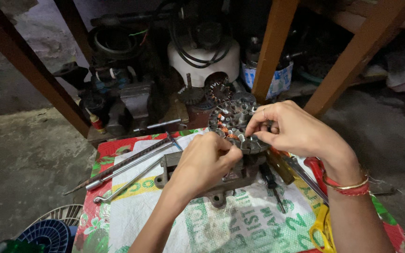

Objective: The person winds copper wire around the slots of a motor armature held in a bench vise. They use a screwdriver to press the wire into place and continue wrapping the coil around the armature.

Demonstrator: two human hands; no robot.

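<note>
A round grey metal stator [234, 122] with slots and orange insulation strips stands upright, clamped in a small bench vise [230, 175]. My left hand [202, 164] rests against the stator's lower left rim, fingers pinched at a slot. My right hand [289, 129] pinches at the stator's right side, with a ring on one finger and red and gold bangles at the wrist. Whether either hand grips a wire or a strip is hidden by the fingers.
Long metal rods and a file [127, 166] lie left of the vise on a printed white sack [240, 225]. Screwdrivers [272, 182] and red-handled pliers [316, 171] lie right. Wooden legs [273, 47], a white motor housing [205, 58] and a blue spool [48, 234] surround the spot.
</note>
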